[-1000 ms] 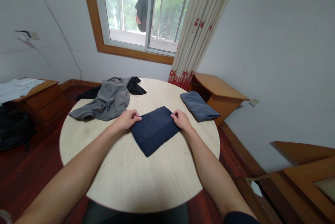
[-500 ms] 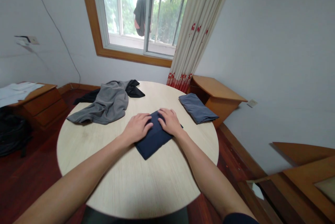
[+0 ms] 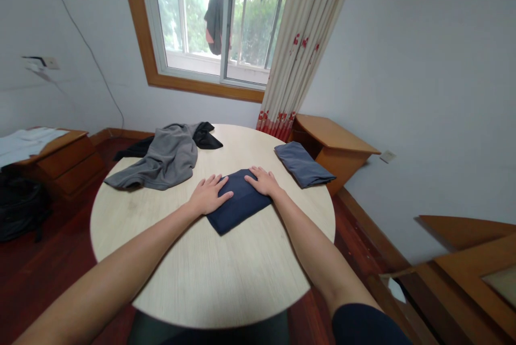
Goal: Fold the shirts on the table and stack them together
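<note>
While my left hand (image 3: pixel 205 197) and right hand (image 3: pixel 264 181) — two, palms down — rest on one navy cloth (image 3: pixel 239 206), the fingers (image 3: pixel 224 198) are loosely spread, pinching nothing. Cloth: plain, dark, folded into a flat four-sided packet, one corner toward me; it lies about mid-table on one round, pale table (image 3: pixel 213 275). Farther right, near the table's rim: one slate-grey folded cloth (image 3: pixel 303 164). Farther left: one rumpled grey garment (image 3: pixel 171 158), black fabric (image 3: pixel 207 137) showing at both sides — number of pieces unclear. Beyond: one red-patterned curtain (image 3: pixel 304 41), beside one window (image 3: pixel 223 28).
</note>
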Available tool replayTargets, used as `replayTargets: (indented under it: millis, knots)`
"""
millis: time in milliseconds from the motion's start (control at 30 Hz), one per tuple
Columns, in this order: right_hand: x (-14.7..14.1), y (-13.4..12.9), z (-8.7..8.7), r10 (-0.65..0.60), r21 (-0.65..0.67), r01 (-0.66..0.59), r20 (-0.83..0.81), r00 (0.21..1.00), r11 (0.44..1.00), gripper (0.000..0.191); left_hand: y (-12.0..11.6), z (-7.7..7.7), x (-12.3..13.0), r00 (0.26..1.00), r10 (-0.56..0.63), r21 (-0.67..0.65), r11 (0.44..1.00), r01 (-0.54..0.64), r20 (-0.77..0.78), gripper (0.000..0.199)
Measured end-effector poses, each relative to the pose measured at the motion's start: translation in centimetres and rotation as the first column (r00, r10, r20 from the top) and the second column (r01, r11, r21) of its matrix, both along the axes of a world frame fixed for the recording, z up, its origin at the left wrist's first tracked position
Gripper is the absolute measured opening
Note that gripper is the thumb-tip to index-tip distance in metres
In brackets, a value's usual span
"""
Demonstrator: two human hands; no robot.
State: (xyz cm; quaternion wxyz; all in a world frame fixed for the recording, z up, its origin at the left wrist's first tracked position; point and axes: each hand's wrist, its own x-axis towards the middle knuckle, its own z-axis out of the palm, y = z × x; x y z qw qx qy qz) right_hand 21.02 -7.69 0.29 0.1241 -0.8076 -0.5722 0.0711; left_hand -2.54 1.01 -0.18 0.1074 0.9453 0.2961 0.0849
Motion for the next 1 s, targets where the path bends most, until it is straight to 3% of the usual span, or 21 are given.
replayTargets:
  millis: [133,233,300,367,533,667,767,867,933,1000]
  knots:
    - [-0.4,-0.3,0.4,-0.048,0.109,0.038,0.093,0.995,0.993,0.056,-2.5,0.9,0.1,0.997,0.047,0.112,0.992,-0.054,0.063,0.064]
    - [-1.5,-0.6,0.7,-0.044,0.222,0.003,0.182,0.982,0.975,0.049,-5.3,1.3,0.6,0.981,-0.136,0.206,0.973,0.106,0.136,0.061]
    - [-2.0,-0.8,0.6,0.018,0.210,-0.054,0.169,0.986,0.976,0.048,-6.7,1.1,0.8,0.964,-0.245,0.180,0.958,0.225,0.102,0.062]
    - [-2.1,-1.0,0.3,0.061,0.143,-0.077,0.116,0.991,0.987,0.051,-7.3,0.8,0.9,0.961,-0.272,0.128,0.956,0.264,0.051,0.065]
    - [-0.9,-1.2,-0.5,-0.086,0.032,0.085,0.021,0.996,0.996,0.059,-6.6,0.4,0.1,0.953,-0.303,0.067,0.951,0.303,-0.004,0.082]
    - [-0.3,-1.8,-0.1,-0.136,0.085,0.128,0.093,0.986,0.988,0.059,-3.9,1.1,-1.0,0.931,-0.360,0.031,0.931,0.362,-0.058,0.093]
    - [-0.4,-2.7,0.7,-0.021,0.124,-0.001,0.175,0.984,0.992,0.059,-0.2,1.7,-2.4,0.960,-0.263,0.034,0.963,0.267,-0.098,0.091]
    - [-0.9,-3.5,1.6,0.173,0.129,-0.199,0.184,0.968,0.972,0.053,3.2,2.0,-3.8,0.999,0.008,0.129,0.992,-0.002,-0.048,0.068]
    - [-1.8,-3.8,2.1,0.291,0.136,-0.313,0.162,0.943,0.940,0.043,4.2,2.1,-4.1,0.990,0.129,0.172,0.976,-0.136,0.050,0.054]
    - [-3.1,-3.8,2.5,0.378,0.140,-0.397,0.142,0.915,0.907,0.036,4.0,1.9,-3.7,0.979,0.139,0.146,0.976,-0.161,0.151,0.050]
